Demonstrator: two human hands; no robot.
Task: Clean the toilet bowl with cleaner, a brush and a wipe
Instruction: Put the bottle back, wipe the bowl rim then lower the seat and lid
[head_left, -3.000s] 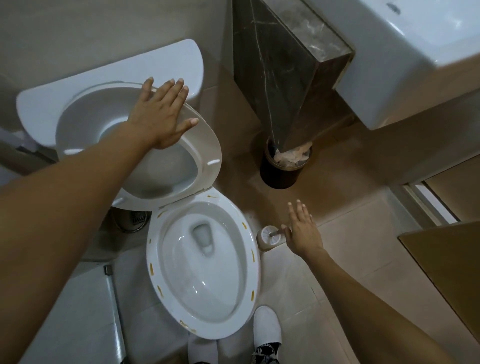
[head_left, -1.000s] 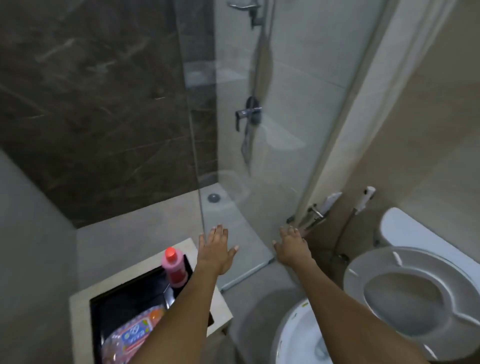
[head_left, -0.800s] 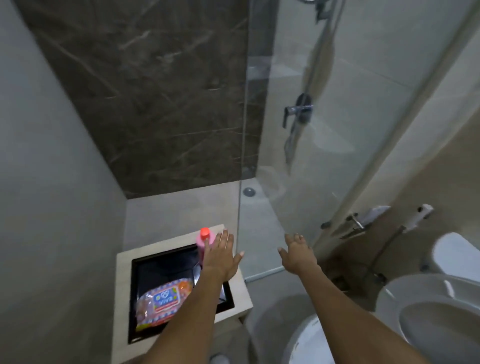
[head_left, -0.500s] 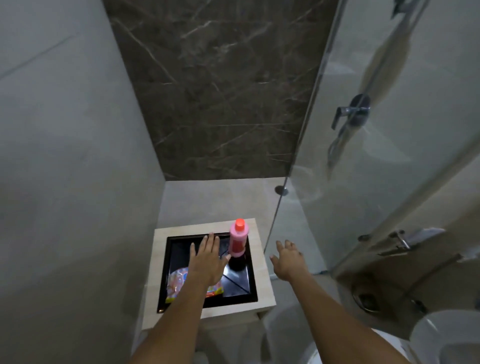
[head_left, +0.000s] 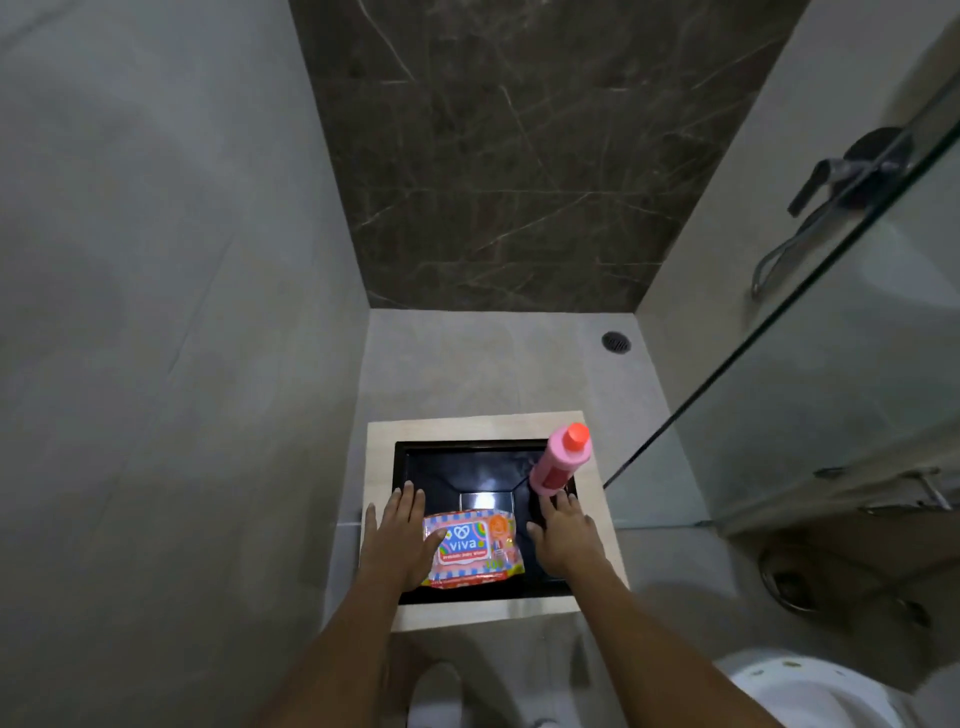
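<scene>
Both hands spread flat: left hand (head_left: 396, 540) beside wipes pack (head_left: 471, 548), right hand (head_left: 563, 535) nearing cleaner bottle (head_left: 560, 466) (upright, tray's (head_left: 415, 457) far-right corner); nothing gripped.

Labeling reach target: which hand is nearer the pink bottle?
Right. The right hand has its fingertips just below the base of the pink bottle. The left hand lies farther off, across the wipes pack, at its left edge.

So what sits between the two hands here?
In the head view, the wipes pack lies between the left hand and right hand, in the black tray.
</scene>
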